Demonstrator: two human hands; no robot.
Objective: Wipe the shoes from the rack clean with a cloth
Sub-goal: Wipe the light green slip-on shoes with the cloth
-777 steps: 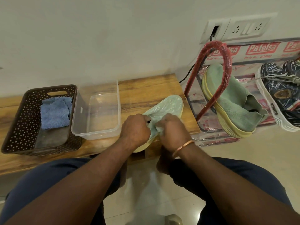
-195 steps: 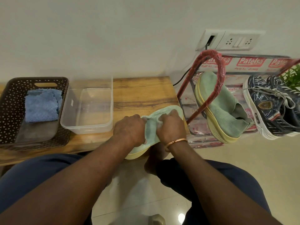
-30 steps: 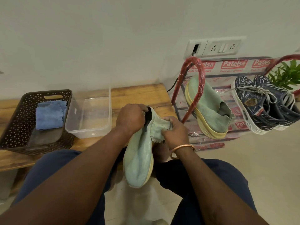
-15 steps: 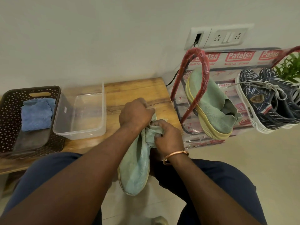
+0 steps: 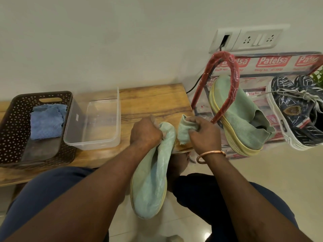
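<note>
Green knit shoe (image 5: 153,173) hangs gripped by left hand (image 5: 145,133); right hand (image 5: 203,135) bunches frayed green cloth (image 5: 183,132) beside it.

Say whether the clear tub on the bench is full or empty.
Empty of objects: the clear tub shows only its bare floor and the wooden bench through it. Water cannot be ruled out.

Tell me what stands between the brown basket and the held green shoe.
The clear plastic container, on the wooden bench beside the brown basket; bare wood separates it from the held green shoe. Head view.
</note>
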